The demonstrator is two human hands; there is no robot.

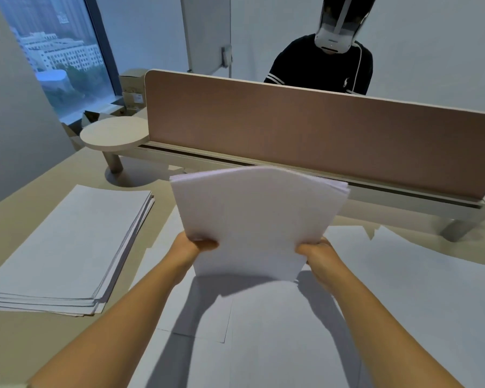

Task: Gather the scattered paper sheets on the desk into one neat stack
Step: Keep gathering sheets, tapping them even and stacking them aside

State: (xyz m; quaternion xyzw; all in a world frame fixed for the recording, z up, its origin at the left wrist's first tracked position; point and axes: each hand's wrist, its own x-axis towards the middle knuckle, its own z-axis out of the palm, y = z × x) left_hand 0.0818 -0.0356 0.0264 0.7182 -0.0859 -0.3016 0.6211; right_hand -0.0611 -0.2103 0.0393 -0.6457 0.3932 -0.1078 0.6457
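Bundle (256, 219): white sheets held upright above the bench's middle, lower edge raised off the loose sheets (277, 331) beneath; probably lifted this way so the edges can be tapped square before stacking. Top edge fans and bows slightly toward the far side, the layers showing at the upper right corner, so alignment is judged incomplete. Left hand (192, 247): grip clamped on the bundle's lower left edge, thumb on the near face. Right hand (315, 252): grip clamped on the lower right edge, likewise; the two-sided hold keeps the sheets from splaying. Loose sheets: single white pages lying flat and overlapping across the near and right bench, not yet gathered. Stack (67, 247): thicker pile at left, flat, edges staggered at its near corner, apart from the bundle; likely the destination. Bench (23, 340): beige top. Divider (305, 130): brown panel along the far edge. Person (319, 68): seated beyond it, dark top.
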